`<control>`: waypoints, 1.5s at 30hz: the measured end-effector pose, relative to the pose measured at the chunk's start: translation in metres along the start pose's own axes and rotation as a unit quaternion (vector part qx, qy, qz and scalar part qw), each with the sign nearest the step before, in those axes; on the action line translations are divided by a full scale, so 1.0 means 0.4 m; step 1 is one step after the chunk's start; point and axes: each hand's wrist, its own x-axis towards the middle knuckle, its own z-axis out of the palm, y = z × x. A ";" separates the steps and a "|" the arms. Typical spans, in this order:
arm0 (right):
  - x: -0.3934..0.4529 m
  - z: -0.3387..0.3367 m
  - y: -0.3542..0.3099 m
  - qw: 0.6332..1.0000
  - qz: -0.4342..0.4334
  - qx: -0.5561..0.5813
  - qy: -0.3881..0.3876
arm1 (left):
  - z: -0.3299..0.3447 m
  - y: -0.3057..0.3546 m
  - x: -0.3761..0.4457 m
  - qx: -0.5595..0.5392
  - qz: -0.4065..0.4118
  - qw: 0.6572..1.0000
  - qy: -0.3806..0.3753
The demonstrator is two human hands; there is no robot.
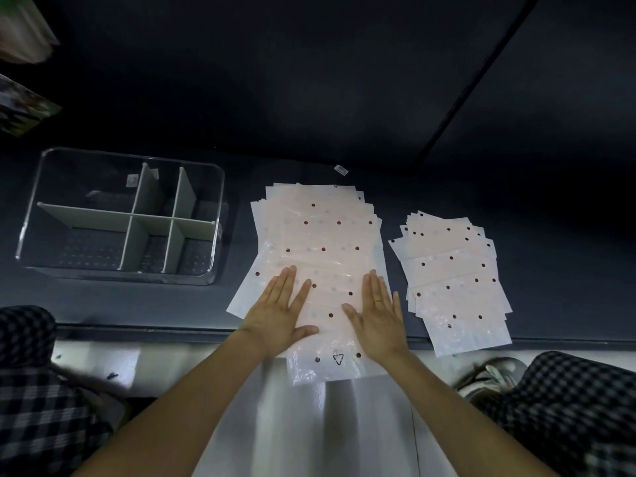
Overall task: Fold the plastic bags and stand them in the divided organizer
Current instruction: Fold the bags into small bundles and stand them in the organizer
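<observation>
Left hand (280, 313) and right hand (377, 313) flat with fingers released on large stack of plastic bags (320, 242) on dark desk (137, 304), smaller bag stack (454, 280) right, clear divided organizer (120, 215) left

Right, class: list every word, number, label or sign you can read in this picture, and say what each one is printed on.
No words or numbers can be read.
Triangle sign, outline only: on the top plastic bag, near its front edge.
Small white tag on the table beyond the large stack: print too blurred to read.
Sticker on the clear organizer's far wall: too blurred to read.
</observation>
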 end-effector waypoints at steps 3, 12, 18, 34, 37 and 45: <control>0.011 -0.040 0.023 0.999 -0.010 0.028 0.033 | -0.003 -0.006 0.002 -0.042 0.005 0.999 0.002; 0.134 -0.183 -0.015 0.986 0.005 0.037 -0.164 | -0.026 -0.029 -0.016 -0.117 0.050 0.992 0.018; 0.090 -0.189 -0.042 0.978 -0.009 0.066 -0.199 | -0.034 -0.029 -0.029 -0.079 0.047 0.992 0.089; -0.087 -0.122 -0.086 0.944 0.046 0.274 -0.180 | 0.007 0.017 -0.141 -0.072 0.094 0.967 0.225; -0.073 -0.125 -0.031 0.971 -0.080 0.215 -0.062 | 0.003 0.017 -0.138 -0.187 0.079 0.960 0.193; -0.044 -0.055 -0.103 0.927 -0.126 0.352 -0.036 | 0.040 0.010 -0.119 -0.281 0.030 0.942 0.181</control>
